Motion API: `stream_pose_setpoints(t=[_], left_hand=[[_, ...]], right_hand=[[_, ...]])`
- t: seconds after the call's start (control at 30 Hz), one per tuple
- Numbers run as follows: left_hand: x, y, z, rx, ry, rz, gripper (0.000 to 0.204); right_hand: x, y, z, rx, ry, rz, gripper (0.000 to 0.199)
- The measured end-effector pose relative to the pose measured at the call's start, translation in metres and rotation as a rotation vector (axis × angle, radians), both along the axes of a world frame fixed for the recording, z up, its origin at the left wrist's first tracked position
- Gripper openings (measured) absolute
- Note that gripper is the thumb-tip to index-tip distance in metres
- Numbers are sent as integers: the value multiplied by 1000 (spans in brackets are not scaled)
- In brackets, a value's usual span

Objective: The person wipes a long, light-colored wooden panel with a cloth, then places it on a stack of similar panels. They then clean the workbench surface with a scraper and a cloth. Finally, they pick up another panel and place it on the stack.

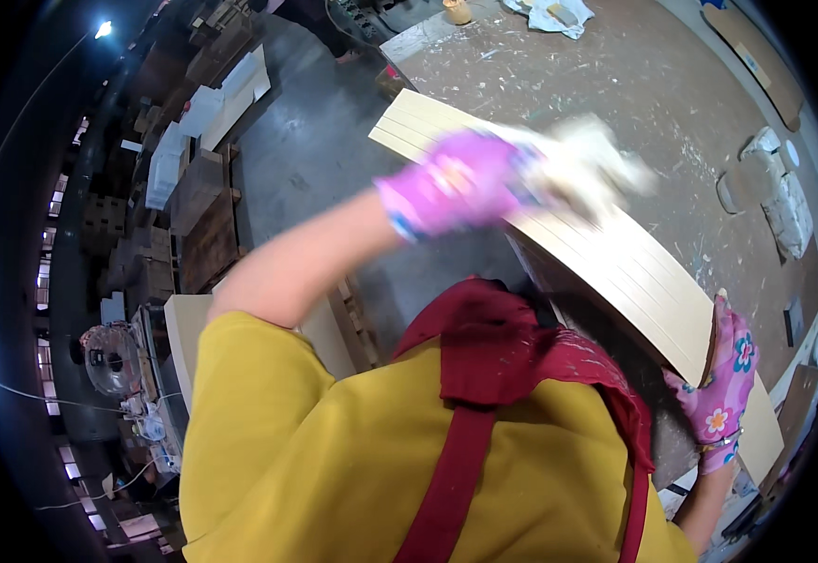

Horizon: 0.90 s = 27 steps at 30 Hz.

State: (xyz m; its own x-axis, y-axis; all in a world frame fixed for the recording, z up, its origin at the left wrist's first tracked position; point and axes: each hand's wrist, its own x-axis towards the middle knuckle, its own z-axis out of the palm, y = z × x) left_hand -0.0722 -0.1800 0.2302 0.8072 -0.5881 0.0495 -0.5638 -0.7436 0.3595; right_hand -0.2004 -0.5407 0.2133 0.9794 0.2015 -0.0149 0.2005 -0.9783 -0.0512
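Head view: left hand (470,178) is clutching a white cloth (598,167) over the pale board (626,272) at the bench (634,84); right hand (720,389) is pinching the board's end (firm bracing should keep strokes even).

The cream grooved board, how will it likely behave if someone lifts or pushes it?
The cream grooved board is probably fairly stiff, as its edges look crisp. Being long and narrow, it may swing if lifted only where the right hand is. Its flat shape suggests it would slide rather than roll.
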Motion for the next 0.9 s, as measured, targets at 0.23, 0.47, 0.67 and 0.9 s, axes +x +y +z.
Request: stream_pose_setpoints(t=[0.23, 0.47, 0.67, 0.9], left_hand=[[3, 25, -13, 40, -153, 144, 31], [-20, -120, -18, -216, -62, -491, 35], [-10, -145, 7, -66, 64, -655, 35], [49, 8, 39, -204, 7, -356, 91]], right_hand=[[1, -4, -5, -18, -2, 10, 108], [7, 0, -5, 203, -106, 39, 105], [12, -19, -9, 86, 21, 359, 73], [-5, 4, -8, 72, 28, 79, 62]])
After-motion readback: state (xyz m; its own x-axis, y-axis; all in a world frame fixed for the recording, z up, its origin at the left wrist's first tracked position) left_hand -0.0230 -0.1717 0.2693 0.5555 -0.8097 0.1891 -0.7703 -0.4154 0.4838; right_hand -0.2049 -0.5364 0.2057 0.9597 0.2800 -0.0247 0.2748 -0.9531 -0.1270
